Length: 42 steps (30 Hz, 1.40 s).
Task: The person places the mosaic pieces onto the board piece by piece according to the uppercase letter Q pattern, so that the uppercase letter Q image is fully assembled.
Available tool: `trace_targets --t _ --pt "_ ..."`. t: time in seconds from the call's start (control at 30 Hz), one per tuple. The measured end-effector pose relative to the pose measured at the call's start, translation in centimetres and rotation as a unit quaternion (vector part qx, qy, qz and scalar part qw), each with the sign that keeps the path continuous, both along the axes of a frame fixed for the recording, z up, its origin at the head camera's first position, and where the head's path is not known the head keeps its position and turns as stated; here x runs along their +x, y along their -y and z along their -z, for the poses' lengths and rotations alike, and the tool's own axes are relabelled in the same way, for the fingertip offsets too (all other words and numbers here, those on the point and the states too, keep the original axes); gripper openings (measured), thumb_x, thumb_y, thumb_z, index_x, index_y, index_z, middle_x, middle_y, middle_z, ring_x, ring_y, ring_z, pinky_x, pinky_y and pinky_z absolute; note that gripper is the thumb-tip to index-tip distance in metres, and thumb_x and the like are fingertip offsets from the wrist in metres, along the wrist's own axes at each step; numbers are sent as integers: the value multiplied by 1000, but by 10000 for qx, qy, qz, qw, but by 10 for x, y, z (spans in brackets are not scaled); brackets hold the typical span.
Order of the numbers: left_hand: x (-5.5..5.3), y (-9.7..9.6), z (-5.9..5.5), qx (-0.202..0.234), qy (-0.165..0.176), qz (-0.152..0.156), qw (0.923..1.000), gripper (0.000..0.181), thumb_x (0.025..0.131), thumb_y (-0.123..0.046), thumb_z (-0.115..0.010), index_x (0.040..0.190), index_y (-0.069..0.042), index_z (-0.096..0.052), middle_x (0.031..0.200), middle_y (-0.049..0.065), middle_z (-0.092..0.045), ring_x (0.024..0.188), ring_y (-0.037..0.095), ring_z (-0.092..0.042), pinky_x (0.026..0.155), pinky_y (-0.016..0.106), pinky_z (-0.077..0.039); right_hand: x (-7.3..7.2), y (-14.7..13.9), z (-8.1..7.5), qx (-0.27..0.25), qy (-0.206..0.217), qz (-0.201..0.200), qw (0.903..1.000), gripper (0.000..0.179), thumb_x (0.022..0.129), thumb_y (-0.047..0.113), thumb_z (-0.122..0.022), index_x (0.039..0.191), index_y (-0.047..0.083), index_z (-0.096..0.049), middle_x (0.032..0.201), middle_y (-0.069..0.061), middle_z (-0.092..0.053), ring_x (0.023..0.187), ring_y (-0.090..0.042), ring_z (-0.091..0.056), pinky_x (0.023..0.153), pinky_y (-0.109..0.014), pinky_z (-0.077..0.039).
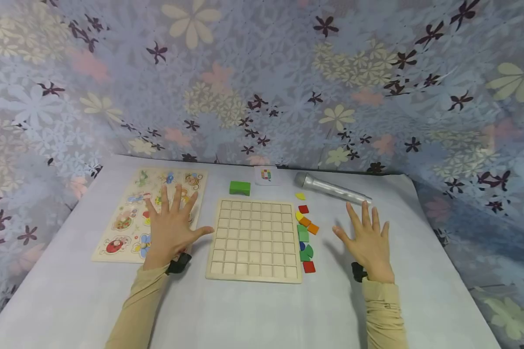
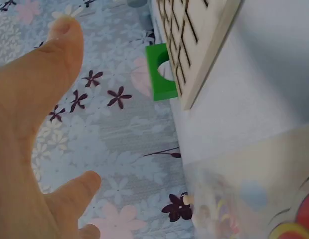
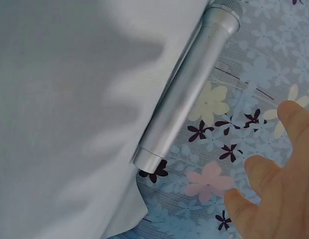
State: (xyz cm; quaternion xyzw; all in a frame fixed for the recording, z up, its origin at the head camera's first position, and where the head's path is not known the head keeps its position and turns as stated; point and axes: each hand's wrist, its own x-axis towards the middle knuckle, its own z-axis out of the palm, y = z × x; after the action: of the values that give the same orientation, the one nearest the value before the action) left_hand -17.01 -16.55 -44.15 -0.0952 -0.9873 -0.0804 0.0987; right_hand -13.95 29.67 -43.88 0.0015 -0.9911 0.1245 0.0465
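Note:
My left hand (image 1: 169, 232) is spread with straight fingers over the right part of a wooden picture puzzle board (image 1: 109, 224), holding nothing. Its thumb points toward a square wooden grid board (image 1: 254, 280) in the middle of the table. My right hand (image 1: 370, 245) is spread too, its fingers below the silver microphone (image 1: 336, 189) in the head view. Along the grid board's right edge lie several small coloured pieces, among them a red square (image 1: 309, 267), an orange square (image 1: 313, 229) and a green square (image 1: 303, 235). Both hands appear raised above the table.
Behind the grid board stands a green block (image 1: 239, 188) with an arched cutout. A white card (image 1: 266, 175) with a coloured print lies to its right. The white table (image 1: 262, 315) ends at a flowered cloth (image 1: 262, 87) at the back and sides.

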Motion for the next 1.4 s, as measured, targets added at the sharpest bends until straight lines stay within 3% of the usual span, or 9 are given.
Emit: trace_targets --t 0.1,0.2,0.33,0.43,0.7,1.0,1.1,1.23,1.4 --pt "2 1 1 90 175 17 9998 106 71 -82 -55 154 -22 -29 163 19 -8 149 47 4 110 76 -2 -7 -2 4 -221 132 -92 9996 79 95 63 -40 157 21 -15 160 -27 -12 143 -54 -16 110 -74 -14" --pt "5 -6 5 448 504 524 9963 106 72 -73 -63 153 -13 -29 161 23 -13 148 47 -5 113 72 -8 -20 -2 13 -1012 363 -203 9940 72 98 54 -44 153 11 -29 154 -29 -28 131 -53 -38 104 -67 -33" --pt "8 -26 17 1192 1555 1625 9671 116 70 -58 -77 152 1 -22 160 25 -14 148 45 -9 118 62 -16 -39 9 29 -2353 768 21 9689 58 97 41 -54 143 6 -46 143 -23 -47 109 -36 -54 89 -43 -47" --pt "11 -37 28 1348 2165 2017 9457 125 65 -55 -82 152 6 -15 160 26 -10 149 44 -6 119 59 -15 -52 25 38 -2787 794 275 9567 52 94 34 -62 138 7 -52 136 -18 -58 97 -23 -52 78 -27 -42" --pt "16 -48 42 1186 2110 2109 9471 131 63 -55 -83 151 10 -11 160 27 -7 149 45 -5 120 58 -13 -79 52 41 -3400 562 227 9385 54 92 28 -66 139 8 -51 134 -17 -59 102 -26 -51 86 -30 -40" --pt "23 -56 44 1120 2322 2140 9422 134 63 -57 -82 151 9 -6 161 27 -3 149 45 1 121 58 -8 -100 61 39 -2604 1082 -513 9580 55 97 24 -58 146 7 -42 124 -25 -62 99 -35 -63 80 -39 -51" --pt "22 -54 43 1139 2265 2133 9435 134 63 -57 -82 151 9 -6 161 27 -3 149 44 1 121 58 -8 -103 63 38 -2284 1010 -841 9647 51 99 23 -55 145 7 -44 130 -22 -61 106 -38 -63 92 -48 -50" --pt "19 -52 40 1152 2254 2145 9434 133 64 -58 -81 152 8 -6 161 26 -1 149 43 2 121 57 -6 -101 66 36 -2049 481 -917 9733 36 97 15 -57 131 3 -60 142 -17 -53 112 -39 -63 97 -51 -49" --pt "17 -53 42 1119 2300 2138 9428 133 64 -57 -81 152 8 -5 161 25 0 149 43 3 121 58 -5 -92 66 36 -2067 -126 -444 9773 21 90 8 -66 109 1 -72 114 -20 -70 88 -33 -69 74 -43 -57"
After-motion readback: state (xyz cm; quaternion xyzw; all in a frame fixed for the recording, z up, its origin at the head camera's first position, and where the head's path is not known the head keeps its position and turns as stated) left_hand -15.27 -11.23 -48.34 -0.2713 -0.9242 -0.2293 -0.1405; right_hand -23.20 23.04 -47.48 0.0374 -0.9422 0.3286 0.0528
